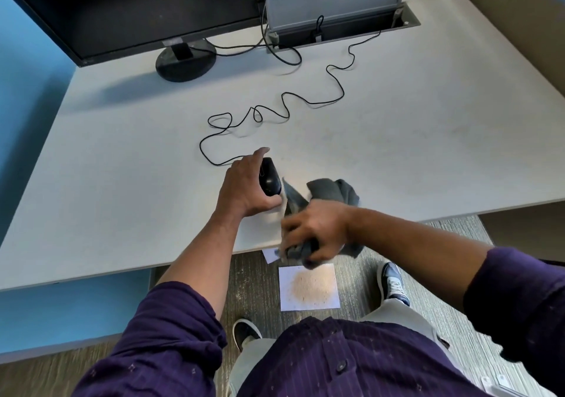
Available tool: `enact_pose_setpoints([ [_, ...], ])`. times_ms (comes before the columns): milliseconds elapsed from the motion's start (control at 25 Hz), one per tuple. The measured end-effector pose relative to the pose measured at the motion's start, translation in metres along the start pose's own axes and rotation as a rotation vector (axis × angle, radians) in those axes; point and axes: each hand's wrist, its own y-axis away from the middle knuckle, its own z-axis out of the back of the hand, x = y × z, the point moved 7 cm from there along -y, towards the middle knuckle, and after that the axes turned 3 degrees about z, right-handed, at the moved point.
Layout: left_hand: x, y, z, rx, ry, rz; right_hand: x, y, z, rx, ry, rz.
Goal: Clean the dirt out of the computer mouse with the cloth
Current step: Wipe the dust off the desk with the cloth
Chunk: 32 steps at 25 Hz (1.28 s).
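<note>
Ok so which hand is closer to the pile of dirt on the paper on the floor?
Right. The right hand, clutching the grey cloth at the desk's front edge, sits just above the dirt pile in this view. The left hand is farther up the desk, gripping the mouse.

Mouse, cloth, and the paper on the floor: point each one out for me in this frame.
mouse (pixel 270 179): head view, on its glossy black top shell beside the left hand.
cloth (pixel 333 190): head view, on the bunched grey fold above the right hand.
paper (pixel 308 286): head view, on the pile of tan grit at its centre.
</note>
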Motion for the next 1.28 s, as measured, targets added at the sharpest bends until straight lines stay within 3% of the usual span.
enact_pose_setpoints([
  [80, 0.004, 0.0, 0.001, -0.004, 0.002, 0.003, -0.038, 0.017, 0.041, -0.21, 0.034, -0.15],
  [160, 0.006, 0.002, 0.0, 0.024, -0.021, -0.011, -0.093, 0.044, 0.079, -0.375, 0.163, -0.439],
  [240, 0.003, 0.007, -0.006, 0.068, -0.047, -0.023, -0.15, 0.075, 0.093, -0.364, 0.238, -0.791],
  [320, -0.004, 0.011, -0.013, 0.09, -0.063, -0.038, -0.186, 0.093, 0.08, -0.22, 0.168, -1.037],
  [400, -0.008, 0.012, -0.015, 0.076, -0.06, -0.052, -0.184, 0.084, 0.057, -0.138, 0.099, -1.0],
  [640, 0.009, -0.003, 0.007, -0.082, 0.011, 0.125, -0.069, 0.022, 0.008, -0.064, -0.008, -0.485],
  [920, -0.002, -0.016, 0.001, -0.037, 0.03, 0.1, 0.001, -0.008, 0.007, 0.074, -0.142, -0.127],
  [1000, -0.007, -0.019, 0.002, -0.04, 0.048, 0.096, -0.028, 0.011, 0.045, -0.109, -0.149, -0.246],
  [1120, -0.024, -0.026, -0.002, -0.023, 0.055, 0.063, -0.087, 0.072, 0.103, -0.424, -0.069, -0.572],
  [1280, -0.068, -0.032, -0.02, 0.036, 0.004, -0.081, -0.161, 0.165, 0.129, -0.529, 0.082, -1.149],
])
